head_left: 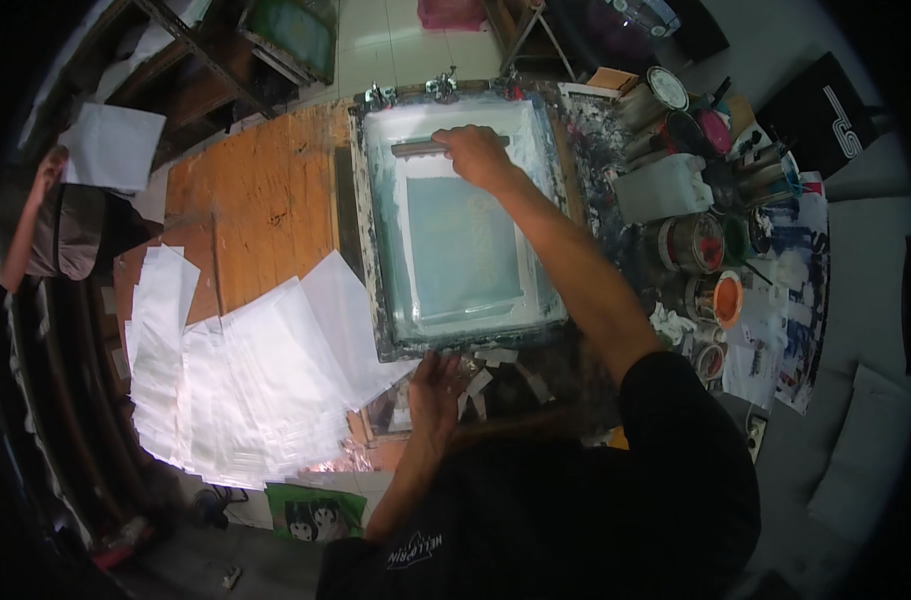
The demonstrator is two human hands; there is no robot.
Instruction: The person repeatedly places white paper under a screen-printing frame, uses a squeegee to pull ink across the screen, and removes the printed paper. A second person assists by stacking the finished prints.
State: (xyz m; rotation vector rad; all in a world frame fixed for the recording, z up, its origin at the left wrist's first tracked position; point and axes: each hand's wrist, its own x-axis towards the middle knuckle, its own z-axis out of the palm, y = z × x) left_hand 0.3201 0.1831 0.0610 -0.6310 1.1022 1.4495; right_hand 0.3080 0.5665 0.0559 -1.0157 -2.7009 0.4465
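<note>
My right hand point(475, 155) grips a squeegee point(417, 148) at the far end of a screen printing frame point(364, 250). The squeegee lies crosswise on the pale green mesh point(445, 235), which has a whitish border around it. At the frame's near edge is my left hand point(435, 390), palm partly up, with its fingers slightly bent by the rim. Nothing shows in the left hand; whether its fingertips touch the rim I cannot tell. Hinge clamps point(441, 86) hold the frame's far edge.
Fanned clear plastic sheets point(265, 370) cover the table's point(275, 190) left part. Ink cans point(695, 243), a white jug point(663, 188) and stained papers point(795, 290) crowd the right side. Another person's hand point(50, 170) holds a white sheet point(115, 146) at far left.
</note>
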